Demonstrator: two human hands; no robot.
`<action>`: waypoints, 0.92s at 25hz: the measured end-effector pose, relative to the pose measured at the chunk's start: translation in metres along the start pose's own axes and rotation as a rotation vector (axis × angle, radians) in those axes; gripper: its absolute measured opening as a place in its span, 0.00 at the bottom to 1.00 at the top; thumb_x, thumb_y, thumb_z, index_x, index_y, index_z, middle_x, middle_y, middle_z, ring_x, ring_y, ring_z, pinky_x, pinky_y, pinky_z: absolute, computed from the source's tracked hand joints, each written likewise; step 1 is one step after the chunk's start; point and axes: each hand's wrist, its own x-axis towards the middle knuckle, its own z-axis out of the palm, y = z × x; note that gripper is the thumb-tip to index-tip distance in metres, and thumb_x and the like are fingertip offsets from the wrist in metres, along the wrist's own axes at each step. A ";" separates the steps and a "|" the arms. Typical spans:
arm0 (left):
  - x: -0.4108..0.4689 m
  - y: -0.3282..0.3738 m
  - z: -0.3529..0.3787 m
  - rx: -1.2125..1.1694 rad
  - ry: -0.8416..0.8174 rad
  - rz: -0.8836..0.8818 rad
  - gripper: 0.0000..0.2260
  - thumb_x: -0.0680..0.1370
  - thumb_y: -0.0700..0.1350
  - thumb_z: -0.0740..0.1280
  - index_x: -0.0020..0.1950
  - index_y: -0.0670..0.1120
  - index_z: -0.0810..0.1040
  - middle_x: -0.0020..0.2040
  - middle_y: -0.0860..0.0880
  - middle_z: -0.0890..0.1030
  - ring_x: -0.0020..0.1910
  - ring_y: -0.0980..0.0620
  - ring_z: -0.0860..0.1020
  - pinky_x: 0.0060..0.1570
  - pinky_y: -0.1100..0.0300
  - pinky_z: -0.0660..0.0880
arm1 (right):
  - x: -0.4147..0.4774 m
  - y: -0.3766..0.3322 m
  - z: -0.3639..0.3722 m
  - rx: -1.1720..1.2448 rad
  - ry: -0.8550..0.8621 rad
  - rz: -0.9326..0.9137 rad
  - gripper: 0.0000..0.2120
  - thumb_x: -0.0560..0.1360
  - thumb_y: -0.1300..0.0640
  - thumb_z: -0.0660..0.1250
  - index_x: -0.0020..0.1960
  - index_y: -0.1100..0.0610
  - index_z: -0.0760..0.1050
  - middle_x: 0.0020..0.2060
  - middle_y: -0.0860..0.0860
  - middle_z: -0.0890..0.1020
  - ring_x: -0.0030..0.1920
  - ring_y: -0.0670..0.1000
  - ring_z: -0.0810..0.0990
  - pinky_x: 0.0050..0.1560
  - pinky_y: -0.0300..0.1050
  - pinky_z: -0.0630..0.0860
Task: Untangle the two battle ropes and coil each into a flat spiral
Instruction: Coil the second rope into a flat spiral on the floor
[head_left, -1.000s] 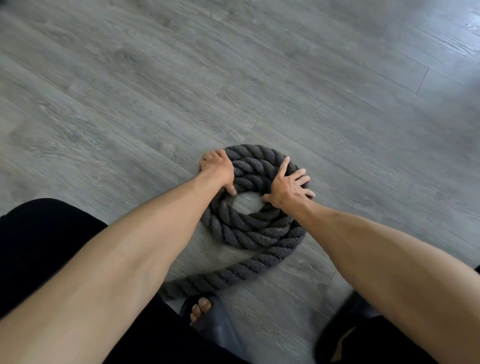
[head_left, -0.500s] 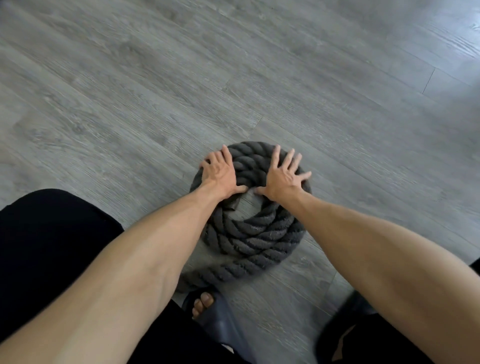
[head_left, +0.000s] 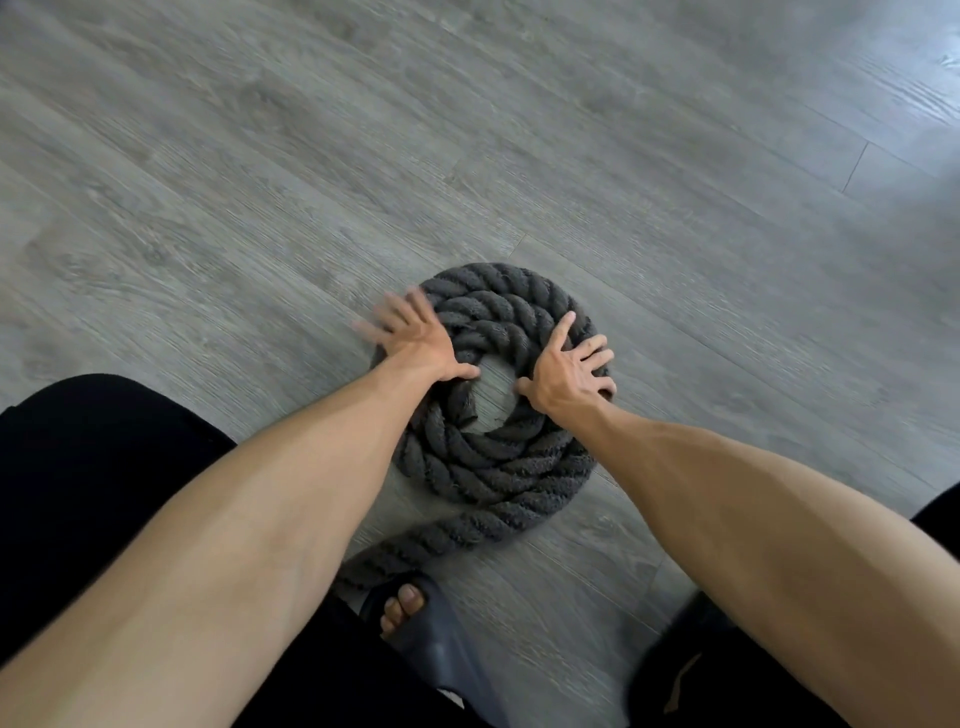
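**Hands reset on coil, winding goes on**

Half a second ago both hands lay flat, close together on the far side of the rope (head_left: 498, 467). Now they sit apart. The left hand (head_left: 415, 340) is on the coil's left edge, fingers spread and motion-blurred, partly over the floor (head_left: 208, 208). The right hand (head_left: 569, 371) is flat on the right side, fingers splayed wide, thumb at the centre hole. Neither hand grips; both press with straight fingers.

The rope lies on the floor in front of the person as a flat spiral of a few turns. Its loose tail (head_left: 415, 545) runs from the near side toward the slipper (head_left: 431, 639).

Likely meaning: they are turning the coil by palm pressure to draw in the tail. This spiral is not finished, and the second rope is not in view.
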 end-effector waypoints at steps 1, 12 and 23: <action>0.004 0.001 -0.004 0.059 0.078 0.157 0.66 0.64 0.72 0.71 0.76 0.40 0.28 0.77 0.31 0.37 0.77 0.30 0.43 0.69 0.25 0.44 | 0.003 0.001 -0.002 -0.053 0.015 -0.077 0.56 0.76 0.45 0.72 0.80 0.55 0.28 0.76 0.74 0.41 0.77 0.75 0.44 0.65 0.79 0.61; 0.021 -0.014 -0.009 0.312 0.311 0.437 0.57 0.67 0.72 0.68 0.79 0.37 0.48 0.72 0.34 0.64 0.68 0.34 0.66 0.61 0.37 0.71 | 0.008 -0.016 -0.013 -0.219 0.050 -0.443 0.64 0.69 0.35 0.74 0.81 0.58 0.30 0.80 0.64 0.40 0.80 0.68 0.42 0.71 0.79 0.56; 0.025 -0.045 -0.013 0.180 0.268 0.124 0.55 0.69 0.76 0.60 0.79 0.39 0.46 0.71 0.34 0.63 0.65 0.34 0.67 0.56 0.38 0.73 | 0.032 -0.038 -0.030 -0.300 0.072 -0.465 0.59 0.71 0.42 0.75 0.82 0.56 0.34 0.80 0.64 0.45 0.78 0.71 0.50 0.69 0.74 0.62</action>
